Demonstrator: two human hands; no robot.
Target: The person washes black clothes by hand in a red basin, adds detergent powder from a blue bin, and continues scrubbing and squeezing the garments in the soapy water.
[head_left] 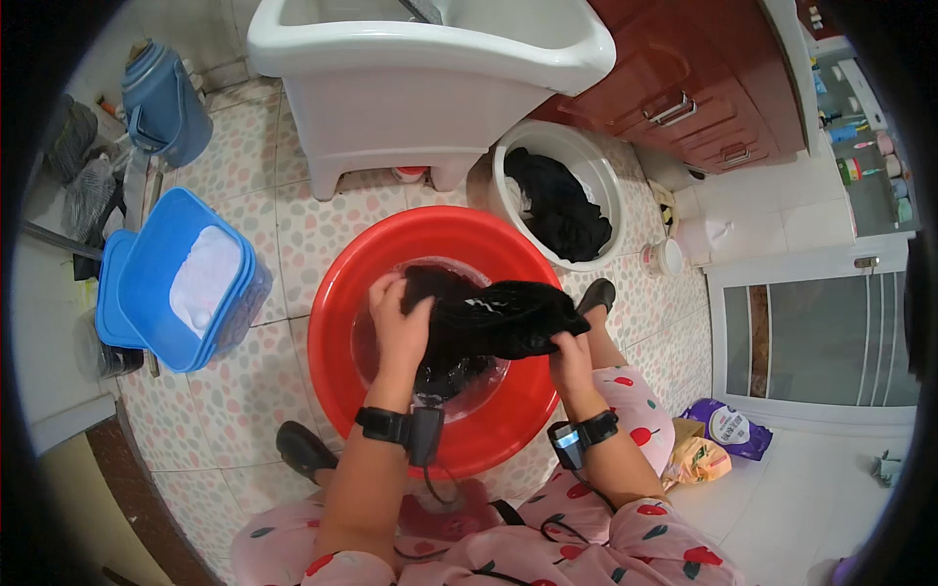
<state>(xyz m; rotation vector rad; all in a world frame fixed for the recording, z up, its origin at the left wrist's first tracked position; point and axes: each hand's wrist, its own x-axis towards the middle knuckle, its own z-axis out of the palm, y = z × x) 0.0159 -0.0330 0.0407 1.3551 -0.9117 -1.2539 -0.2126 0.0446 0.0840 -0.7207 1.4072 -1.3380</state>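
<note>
A black wet garment (493, 317) is stretched over a red plastic basin (337, 327) that holds water. My left hand (396, 322) grips the garment's left end above the water. My right hand (570, 359) grips its right end near the basin's right rim. Part of the cloth hangs down into the water between my hands. Both wrists carry black bands with small devices.
A white bucket (604, 176) with dark clothes stands behind the basin on the right. A white sink tub (430, 59) is at the back. A blue box (186, 278) of white powder sits left. Purple and orange bags (718, 439) lie right on the tiled floor.
</note>
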